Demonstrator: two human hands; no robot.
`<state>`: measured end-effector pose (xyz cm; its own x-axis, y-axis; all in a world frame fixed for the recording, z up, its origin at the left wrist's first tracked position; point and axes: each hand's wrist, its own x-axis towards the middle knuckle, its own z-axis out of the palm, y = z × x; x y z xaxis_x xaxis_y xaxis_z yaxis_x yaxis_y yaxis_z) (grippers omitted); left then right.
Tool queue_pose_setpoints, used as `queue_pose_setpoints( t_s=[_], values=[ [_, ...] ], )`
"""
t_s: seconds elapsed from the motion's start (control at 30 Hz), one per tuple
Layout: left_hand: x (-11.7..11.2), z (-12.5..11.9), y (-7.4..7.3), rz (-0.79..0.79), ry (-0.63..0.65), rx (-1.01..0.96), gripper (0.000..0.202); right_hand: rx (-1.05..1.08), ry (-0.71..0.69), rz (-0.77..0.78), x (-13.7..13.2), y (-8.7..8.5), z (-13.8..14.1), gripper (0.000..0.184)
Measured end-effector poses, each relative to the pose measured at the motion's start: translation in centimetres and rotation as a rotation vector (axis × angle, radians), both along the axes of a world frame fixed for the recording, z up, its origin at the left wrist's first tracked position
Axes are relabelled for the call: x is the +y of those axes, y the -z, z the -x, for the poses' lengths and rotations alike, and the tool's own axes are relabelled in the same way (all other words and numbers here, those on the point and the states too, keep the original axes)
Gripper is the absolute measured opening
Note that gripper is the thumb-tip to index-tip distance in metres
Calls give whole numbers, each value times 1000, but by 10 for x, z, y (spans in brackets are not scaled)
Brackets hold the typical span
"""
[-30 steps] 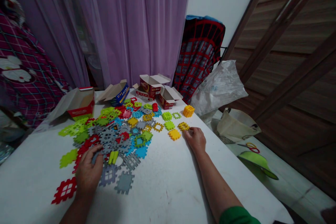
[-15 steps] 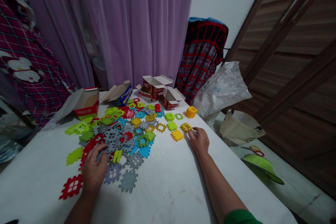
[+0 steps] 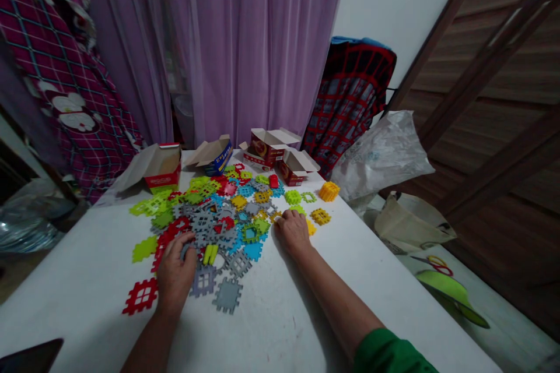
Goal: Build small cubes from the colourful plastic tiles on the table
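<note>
A heap of colourful plastic interlocking tiles (image 3: 202,222) lies on the white table. My left hand (image 3: 175,271) rests at the heap's near left side, fingers bent, thumb apart from them, with a grey piece showing in the gap. Close by are a red window tile (image 3: 140,296), a plain grey tile (image 3: 228,295) and two small lime pieces (image 3: 210,254). At the heap's right edge, my right hand (image 3: 294,234) has its fingers curled down on a yellow frame tile (image 3: 276,215), partly hiding it. Beside that hand, a yellow tile (image 3: 311,227) is partly covered.
Open cardboard boxes stand along the back: a red one (image 3: 163,179), a blue one (image 3: 217,158) and maroon ones (image 3: 290,173). Toward the right edge are a yellow stack (image 3: 329,190), a yellow window stack (image 3: 321,217) and green tiles (image 3: 293,197). A dark flat object (image 3: 32,356) lies front left.
My right hand has moved left from the yellow window stack to the yellow frame tile at the heap's edge. My left hand stays by the heap. The view has shifted slightly left.
</note>
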<state>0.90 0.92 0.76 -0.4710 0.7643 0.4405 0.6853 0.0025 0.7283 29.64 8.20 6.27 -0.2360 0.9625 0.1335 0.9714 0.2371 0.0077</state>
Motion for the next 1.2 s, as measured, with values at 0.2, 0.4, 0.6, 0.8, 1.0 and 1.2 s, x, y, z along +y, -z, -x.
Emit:
queue_pose_setpoints(
  t_s=[0.2,0.4,0.6,0.8,1.0,1.2],
  values=[
    [1,-1,1,-2,-10,-15,29,132,50,-32,-46,2,-8,23],
    [0,-2,-3,-2,-5,-25,29,459,200,122,-59,5,-25,38],
    [0,-3,-4,5,-6,-7,30,292,427,116,-67,6,-42,35],
    [0,-2,-3,9,2,-7,29,332,401,110,-90,22,-32,29],
    [1,-1,-3,-2,13,1,29,213,382,67,-88,23,-12,42],
    [1,-2,-2,-10,5,-6,28,197,371,93,-80,19,-13,28]
  ],
)
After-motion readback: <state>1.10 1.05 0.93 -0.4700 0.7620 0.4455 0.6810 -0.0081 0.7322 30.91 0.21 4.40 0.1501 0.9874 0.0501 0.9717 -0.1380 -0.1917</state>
